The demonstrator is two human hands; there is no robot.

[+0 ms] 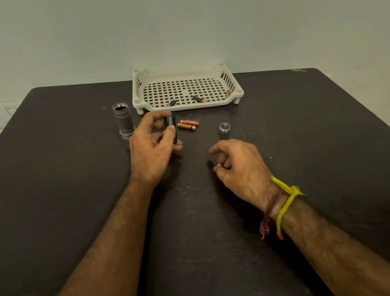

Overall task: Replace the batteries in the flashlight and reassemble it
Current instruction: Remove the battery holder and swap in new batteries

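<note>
Pale wall (195, 17) backs a dark table (71, 203), where a cream slotted tray (231, 85) sits at the far edge holding three batteries (200, 99) along its near rim. Left of the tray the silver flashlight body (123, 119) stands upright on its wider end, open mouth up. The left hand (150, 151) grips a black battery holder (172, 129) between curled fingers and thumb, just above the table and near the flashlight body. Just right of the holder two orange batteries (188, 124) lie side by side, touching. Farther right the silver tail cap (224, 128) stands alone. The right hand (240, 164), with yellow and red threads (283, 207) at the wrist, hovers low with fingers loosely curled; something small and coppery shows at the fingertips, perhaps a ring, though it is too small to tell
</note>
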